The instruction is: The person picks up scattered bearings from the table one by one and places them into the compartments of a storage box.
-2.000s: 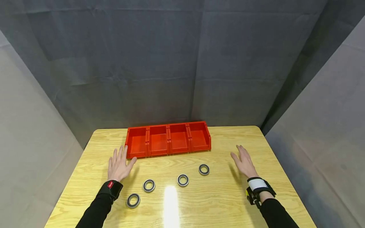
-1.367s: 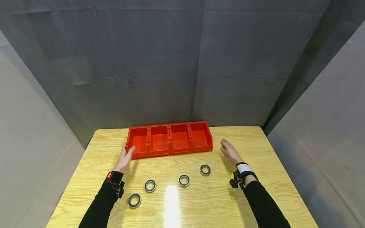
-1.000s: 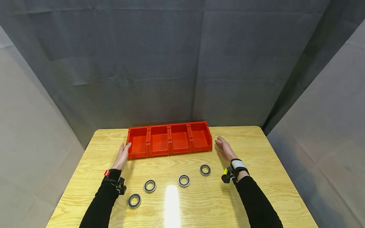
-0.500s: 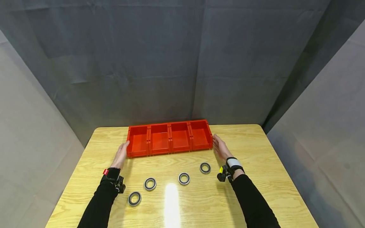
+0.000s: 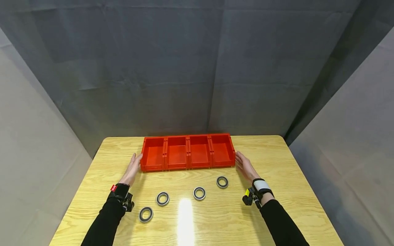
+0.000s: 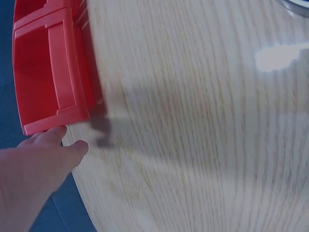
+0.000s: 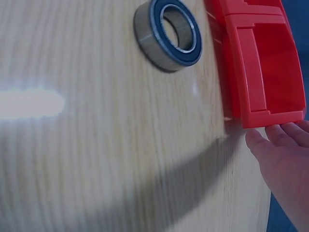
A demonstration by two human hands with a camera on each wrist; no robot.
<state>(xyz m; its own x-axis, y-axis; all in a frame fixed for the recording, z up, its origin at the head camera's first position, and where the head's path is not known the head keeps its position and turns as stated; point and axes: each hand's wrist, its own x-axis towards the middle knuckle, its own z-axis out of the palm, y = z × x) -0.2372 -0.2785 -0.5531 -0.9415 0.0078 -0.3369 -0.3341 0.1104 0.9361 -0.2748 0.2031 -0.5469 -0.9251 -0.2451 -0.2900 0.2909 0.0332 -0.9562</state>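
Note:
A row of joined red plastic bins (image 5: 187, 153) stands near the far edge of the wooden table, its several compartments facing up. At its left end is my left hand (image 5: 130, 171), fingers extended along the end wall; in the left wrist view the fingertips (image 6: 57, 133) meet the bin's lower edge. My right hand (image 5: 247, 169) is set against the opposite end, its straight fingers (image 7: 277, 135) touching the outer wall in the right wrist view. Several ball bearings lie in front of the bins, among them one near my right hand (image 5: 222, 187) and one nearest my left sleeve (image 5: 151, 215).
Two more bearings, a left one (image 5: 162, 204) and a right one (image 5: 199, 199), lie between those. A grey cloth (image 5: 172, 68) hangs behind the table (image 5: 215, 218), with pale panels at both sides. Light glares off the table's front middle.
Both hands have come in from the sides to the bins' ends, the right one travelling left. The bin row has shifted a little to the right and turned straighter. The bearings stay put.

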